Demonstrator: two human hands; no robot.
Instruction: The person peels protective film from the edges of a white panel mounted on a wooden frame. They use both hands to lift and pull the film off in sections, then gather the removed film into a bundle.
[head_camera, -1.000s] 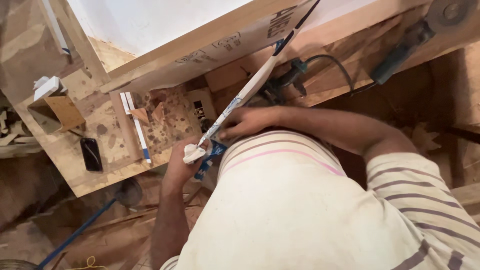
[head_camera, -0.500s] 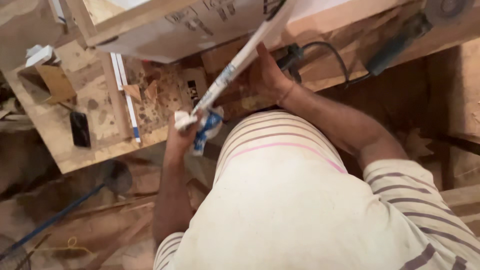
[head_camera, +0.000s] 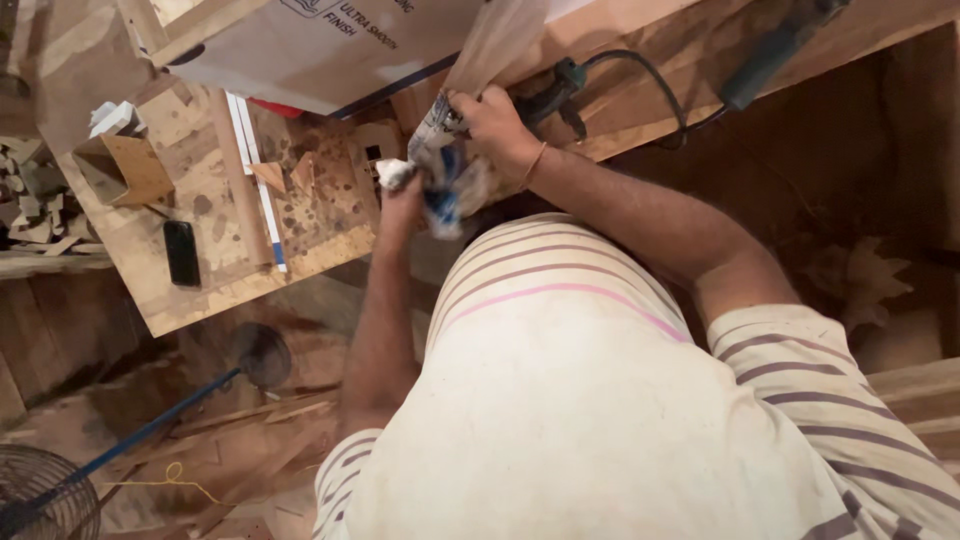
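Note:
A long plastic pouch (head_camera: 478, 60), clear and white with blue print, sits between both hands over the wooden workbench (head_camera: 215, 290). My right hand (head_camera: 497, 126) grips it around the middle, and a thin bangle shows on that wrist. My left hand (head_camera: 402, 196) is closed on the lower end, where the plastic bunches into a white and blue wad (head_camera: 442, 196). The upper end of the pouch rises toward the top edge of the view, blurred. My torso in a striped shirt fills the lower half and hides what lies below.
On the bench lie a black phone (head_camera: 182, 252), white strips (head_camera: 256, 170), wood offcuts and a small open wooden box (head_camera: 135, 170). A large white carton (head_camera: 300, 45) stands behind. Corded power tools (head_camera: 552, 88) rest on the far plank. A fan (head_camera: 40, 500) and blue pole (head_camera: 150, 432) are on the floor.
The pouch, earlier stretched out long between the hands, is now bunched at its lower end. Both hands have drawn closer together and higher, with the right hand wrapped around the pouch.

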